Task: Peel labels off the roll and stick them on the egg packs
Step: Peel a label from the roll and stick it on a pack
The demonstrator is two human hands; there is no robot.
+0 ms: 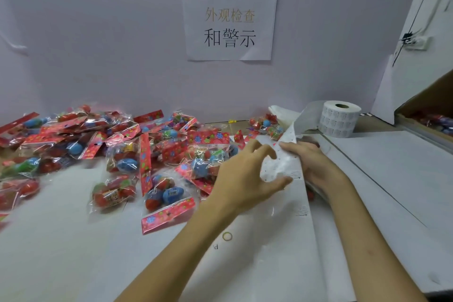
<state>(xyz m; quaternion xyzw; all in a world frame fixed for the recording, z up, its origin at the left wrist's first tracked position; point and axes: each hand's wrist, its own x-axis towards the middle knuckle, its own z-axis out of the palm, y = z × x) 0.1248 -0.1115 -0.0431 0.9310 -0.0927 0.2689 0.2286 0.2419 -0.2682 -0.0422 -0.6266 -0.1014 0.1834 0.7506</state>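
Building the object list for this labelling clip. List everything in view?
egg packs: many, heaped, uncountable; clear bags, red flowered headers, red and blue eggs; left and middle of table
label roll: 1, white, upright, back right of table
label strip: 1, white, runs from roll to hands
green ring: 1, on table by left forearm; band or print, cannot tell
table: 1, white
sign: 1, white paper, yellow tape at its corner, on wall
box: 1, brown cardboard, right edge, more packs inside
socket: 1, white, right wall
left hand: thumb touches strip's lower end; grip unclear
right hand: holds the strip
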